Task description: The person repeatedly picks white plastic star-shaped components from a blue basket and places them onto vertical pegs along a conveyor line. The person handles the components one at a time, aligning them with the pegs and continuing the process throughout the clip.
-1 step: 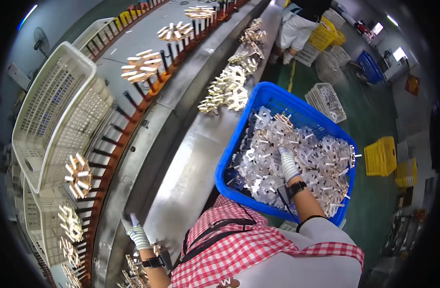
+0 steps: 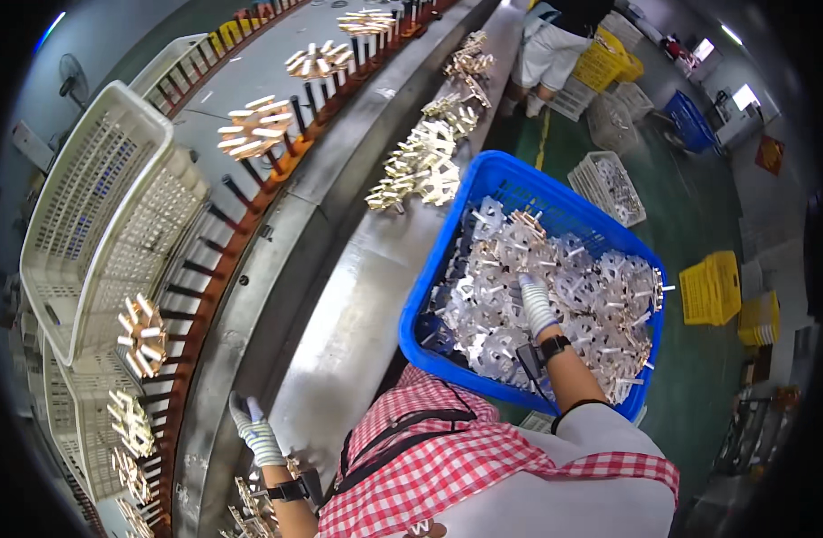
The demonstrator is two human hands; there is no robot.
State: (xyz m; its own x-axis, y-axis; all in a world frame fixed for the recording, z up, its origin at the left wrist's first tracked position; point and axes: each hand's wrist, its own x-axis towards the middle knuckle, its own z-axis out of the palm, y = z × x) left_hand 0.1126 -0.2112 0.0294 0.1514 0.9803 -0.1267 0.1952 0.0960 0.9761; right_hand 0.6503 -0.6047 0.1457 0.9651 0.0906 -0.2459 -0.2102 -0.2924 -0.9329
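Note:
My right hand (image 2: 539,307), in a striped white glove, reaches into a blue basket (image 2: 409,332) heaped with pale, star-shaped metal parts (image 2: 494,296) that have short white rods sticking out. The hand rests among them; its fingertips are mostly hidden, so what they grip cannot be made out. My left hand (image 2: 255,430), gloved the same way, hovers beside the metal ledge with fingers stretched out and nothing in them. Close to its wrist lies a small pile of the same kind of parts (image 2: 250,509).
Along the left curves a line of dark upright posts (image 2: 237,191), some topped with rod-bearing discs (image 2: 253,127). More parts (image 2: 420,166) lie on the steel bench (image 2: 335,309). White crates (image 2: 115,242) stand beyond the posts. A person (image 2: 550,54) is at the far end; yellow baskets (image 2: 709,287) stand right.
The line of posts and discs has crept slightly toward the near left. The whole view has shifted a little. Both hands keep nearly the same places.

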